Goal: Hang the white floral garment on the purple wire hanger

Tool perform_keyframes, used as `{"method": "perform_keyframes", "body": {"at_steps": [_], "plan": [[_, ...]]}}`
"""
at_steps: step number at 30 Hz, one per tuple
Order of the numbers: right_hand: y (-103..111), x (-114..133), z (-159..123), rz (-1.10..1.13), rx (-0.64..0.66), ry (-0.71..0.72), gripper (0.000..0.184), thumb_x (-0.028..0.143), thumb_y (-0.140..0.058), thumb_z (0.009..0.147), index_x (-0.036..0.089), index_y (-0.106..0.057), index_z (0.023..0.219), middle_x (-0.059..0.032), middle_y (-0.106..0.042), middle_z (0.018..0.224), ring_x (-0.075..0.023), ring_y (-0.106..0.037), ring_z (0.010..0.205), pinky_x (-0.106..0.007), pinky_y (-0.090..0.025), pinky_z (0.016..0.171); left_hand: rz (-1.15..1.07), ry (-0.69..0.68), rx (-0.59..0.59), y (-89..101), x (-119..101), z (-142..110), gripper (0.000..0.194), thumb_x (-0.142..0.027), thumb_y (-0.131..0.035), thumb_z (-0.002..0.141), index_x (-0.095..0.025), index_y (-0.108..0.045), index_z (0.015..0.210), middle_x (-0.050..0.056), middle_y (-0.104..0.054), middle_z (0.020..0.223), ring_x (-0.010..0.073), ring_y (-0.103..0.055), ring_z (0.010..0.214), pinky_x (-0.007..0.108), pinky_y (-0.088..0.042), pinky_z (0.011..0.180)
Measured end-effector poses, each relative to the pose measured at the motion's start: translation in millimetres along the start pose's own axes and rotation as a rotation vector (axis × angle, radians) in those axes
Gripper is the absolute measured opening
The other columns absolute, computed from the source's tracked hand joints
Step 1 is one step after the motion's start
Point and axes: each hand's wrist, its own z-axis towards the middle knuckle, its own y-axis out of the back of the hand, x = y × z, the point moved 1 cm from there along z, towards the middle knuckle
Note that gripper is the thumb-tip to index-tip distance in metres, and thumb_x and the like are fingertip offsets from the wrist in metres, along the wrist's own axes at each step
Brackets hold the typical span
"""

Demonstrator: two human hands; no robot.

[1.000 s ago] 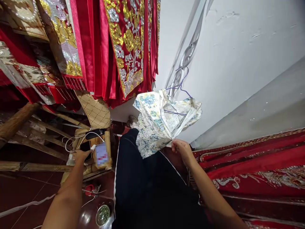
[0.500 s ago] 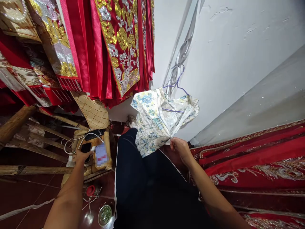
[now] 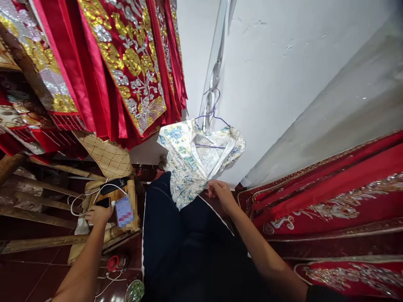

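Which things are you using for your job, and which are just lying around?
For the job: floral shirt, pinched by the right hand; purple hanger holding it; dark phone at the left hand.

Just around: lit phone; round dish; sequinned red cloth.

Head view: swung right
White cloth shirt with blue floral print [image 3: 185,161]: farther left in frame
Black cloth sleeve [image 3: 324,293]: newly visible on bare right forearm [image 3: 264,251]
Red fabric with silvery embroidery, lower right [image 3: 355,272]: more showing
Round bowl with green contents [image 3: 135,281]: now cut by bottom edge
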Motion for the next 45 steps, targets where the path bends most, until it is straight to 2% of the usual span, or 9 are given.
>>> {"method": "perform_keyframes", "body": {"at_steps": [5, 8, 13, 24, 29, 33, 37, 43, 45], "plan": [[-14, -3, -1, 0.064, 0.033, -0.014, 0.022, 0.034, -0.055, 0.078, 0.019, -0.061, 0.063, 0.0015, -0.054, 0.048, -0.0117, -0.044, 0.045, -0.024, -0.032, 0.046, -0.345, -0.499, -0.104, 21.1, -108, -99, 0.045, -0.034, -0.041, 0.093, -0.017, -0.044, 0.134, 0.016, -0.049, 0.138, 0.033, -0.042, 0.132, 0.049, -0.03, 0.11], [-23, -1, -2, 0.081, 0.073, -0.018, 0.022, 0.034, -0.053, 0.078, 0.019, -0.061, 0.063, 0.0015, -0.054, 0.046, -0.0108, -0.042, 0.042, -0.024, -0.029, 0.044, -0.755, -0.959, 0.094, 26.3, -193, -190, 0.033, -0.031, -0.051, 0.091, -0.021, -0.057, 0.121, 0.012, -0.059, 0.125, 0.0285, -0.05, 0.124, 0.041, -0.034, 0.108], [-22, 11, 2, 0.077, 0.154, 0.002, 0.021, 0.033, -0.056, 0.074, 0.018, -0.063, 0.061, 0.0023, -0.052, 0.042, -0.0094, -0.041, 0.039, -0.023, -0.027, 0.044, -1.035, -0.984, 0.265, 24.2, -278, -273, 0.016, -0.021, -0.058, 0.083, -0.021, -0.063, 0.098, 0.005, -0.064, 0.092, 0.0214, -0.06, 0.089, 0.031, -0.045, 0.081], [23, 99, 76, 0.305, -0.008, 0.079, 0.017, 0.031, -0.061, 0.073, 0.016, -0.058, 0.066, 0.0061, -0.046, 0.046, -0.0034, -0.028, 0.036, -0.02, -0.015, 0.037, -1.011, -0.92, 0.255, -2.0, -282, -306, 0.012, -0.025, -0.057, 0.085, -0.019, -0.061, 0.074, 0.001, -0.058, 0.073, 0.0153, -0.054, 0.067, 0.025, -0.042, 0.062], [24, 157, 105, 0.355, -0.078, 0.185, 0.016, 0.027, -0.056, 0.078, 0.015, -0.059, 0.068, 0.0052, -0.049, 0.046, -0.0028, -0.027, 0.035, -0.019, -0.014, 0.036, -0.968, -1.011, 0.317, -7.0, -286, -313, 0.015, -0.024, -0.055, 0.087, -0.019, -0.059, 0.073, 0.001, -0.057, 0.072, 0.0146, -0.054, 0.065, 0.024, -0.042, 0.059], [18, 165, 97, 0.333, -0.078, 0.258, 0.015, 0.024, -0.055, 0.078, 0.015, -0.062, 0.068, 0.0034, -0.053, 0.046, -0.0038, -0.033, 0.037, -0.018, -0.019, 0.037, -0.95, -1.037, 0.334, 0.0, -280, -310, 0.014, -0.025, -0.057, 0.087, -0.019, -0.059, 0.075, 0.002, -0.059, 0.074, 0.0155, -0.056, 0.068, 0.025, -0.044, 0.061], [11, 152, 84, 0.191, 0.007, 0.36, 0.018, 0.027, -0.055, 0.079, 0.016, -0.062, 0.067, 0.0029, -0.055, 0.046, -0.0057, -0.039, 0.039, -0.018, -0.025, 0.04, -0.97, -1.066, 0.323, 32.9, -292, -294, 0.009, -0.027, -0.059, 0.09, -0.019, -0.063, 0.088, 0.002, -0.063, 0.078, 0.016, -0.06, 0.071, 0.026, -0.048, 0.067], [9, 154, 71, 0.049, 0.054, 0.444, 0.02, 0.029, -0.054, 0.08, 0.017, -0.064, 0.068, 0.002, -0.057, 0.049, -0.0084, -0.044, 0.043, -0.02, -0.031, 0.045, -1.121, -1.192, 0.013, 142.2, -361, -253, 0.035, -0.028, -0.049, 0.099, -0.021, -0.053, 0.133, 0.005, -0.065, 0.095, 0.0165, -0.062, 0.082, 0.029, -0.049, 0.078], [11, 160, 71, 0.013, 0.051, 0.479, 0.021, 0.03, -0.053, 0.081, 0.017, -0.065, 0.069, 0.0019, -0.057, 0.049, -0.0092, -0.045, 0.044, -0.021, -0.032, 0.046, -1.038, -1.339, -0.045, 170.6, -383, -246, 0.027, -0.028, -0.05, 0.099, -0.02, -0.059, 0.123, 0.006, -0.065, 0.099, 0.017, -0.061, 0.084, 0.029, -0.048, 0.077]]}}
